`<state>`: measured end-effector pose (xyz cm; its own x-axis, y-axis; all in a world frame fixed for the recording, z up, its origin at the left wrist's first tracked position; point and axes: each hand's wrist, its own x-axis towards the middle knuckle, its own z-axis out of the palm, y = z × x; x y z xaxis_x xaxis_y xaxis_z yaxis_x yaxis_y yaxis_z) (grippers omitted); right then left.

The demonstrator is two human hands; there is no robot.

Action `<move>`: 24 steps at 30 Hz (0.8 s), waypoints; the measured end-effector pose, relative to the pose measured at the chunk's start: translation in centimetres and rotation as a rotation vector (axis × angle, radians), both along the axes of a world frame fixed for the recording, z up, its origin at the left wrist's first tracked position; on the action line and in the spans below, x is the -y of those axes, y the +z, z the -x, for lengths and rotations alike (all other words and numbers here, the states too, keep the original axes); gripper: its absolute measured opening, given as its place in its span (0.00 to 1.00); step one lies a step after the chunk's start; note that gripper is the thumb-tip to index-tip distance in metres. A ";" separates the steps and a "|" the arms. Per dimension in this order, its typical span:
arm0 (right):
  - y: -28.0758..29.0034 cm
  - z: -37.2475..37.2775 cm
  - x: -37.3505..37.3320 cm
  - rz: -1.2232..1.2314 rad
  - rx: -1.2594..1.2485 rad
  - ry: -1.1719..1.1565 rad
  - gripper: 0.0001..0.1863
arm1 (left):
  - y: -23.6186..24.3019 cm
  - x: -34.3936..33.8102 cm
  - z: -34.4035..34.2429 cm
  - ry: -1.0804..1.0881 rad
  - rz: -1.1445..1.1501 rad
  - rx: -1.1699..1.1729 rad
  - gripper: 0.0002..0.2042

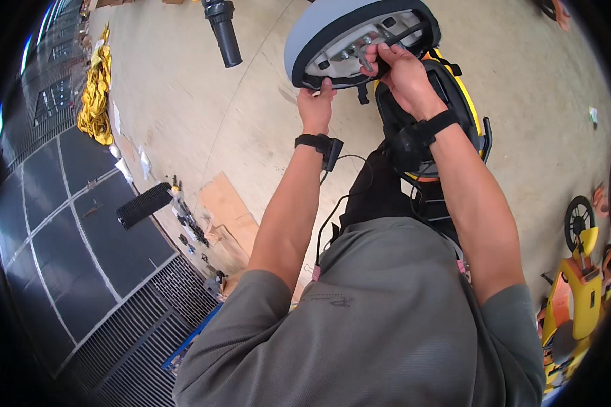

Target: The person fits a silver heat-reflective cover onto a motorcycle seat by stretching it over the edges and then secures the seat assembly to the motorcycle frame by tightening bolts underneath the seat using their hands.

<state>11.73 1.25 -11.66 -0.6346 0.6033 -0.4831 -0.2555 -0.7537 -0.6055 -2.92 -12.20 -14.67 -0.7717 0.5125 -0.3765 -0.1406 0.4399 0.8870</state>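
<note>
Black-strapped right hand: fingers pinched on a slim silver metal piece, exact kind unclear.
Left hand: gripping the lower rim of a grey rounded shell with black edging and white underside.
Shell: tilted, between and above both hands, silver bolts showing underneath.
Black-and-yellow vehicle body: below the right hand.
Black cylindrical handle: left of the shell, apart.
Pale concrete floor: beneath it all.
</note>
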 end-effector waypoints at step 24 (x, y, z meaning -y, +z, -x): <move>0.1 -0.1 -1.8 -0.092 0.182 0.005 0.07 | 2.2 0.1 -1.6 -0.047 0.180 -0.453 0.09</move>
<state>11.81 3.01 -11.59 -0.5447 0.6475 -0.5329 -0.1323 -0.6939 -0.7078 -1.36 -12.33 -12.46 -0.8559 0.5085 -0.0945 0.2654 0.5887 0.7636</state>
